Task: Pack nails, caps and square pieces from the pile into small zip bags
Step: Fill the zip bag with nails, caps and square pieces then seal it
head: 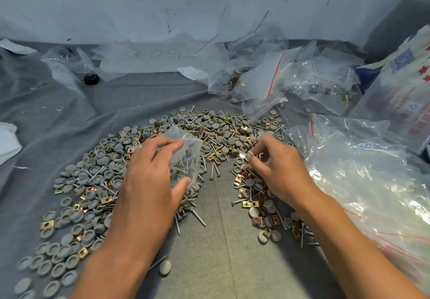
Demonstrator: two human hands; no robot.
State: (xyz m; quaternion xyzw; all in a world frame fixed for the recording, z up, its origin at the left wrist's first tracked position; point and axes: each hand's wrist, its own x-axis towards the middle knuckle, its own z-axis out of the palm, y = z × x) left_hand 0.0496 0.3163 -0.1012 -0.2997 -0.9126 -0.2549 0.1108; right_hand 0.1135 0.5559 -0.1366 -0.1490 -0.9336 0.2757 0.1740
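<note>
While both hands work over the pile, the scene reads thus:
Left hand: fingers curled, pinching the red-striped mouth of a small clear plastic zip bag, thumb against its lower edge; nails show inside the bag.
Right hand: fingertips drawn together, pinching small pieces just right of the bag; which pieces is unclear.
Pile: round grey plastic caps, silver metal nails and brass-coloured square pieces, spread in an arc around both hands and behind the bag.
Grey cloth tabletop: bare strip between the forearms, below the bag.
Filled clear zip bags: heaped well beyond the pile, to its right.
</note>
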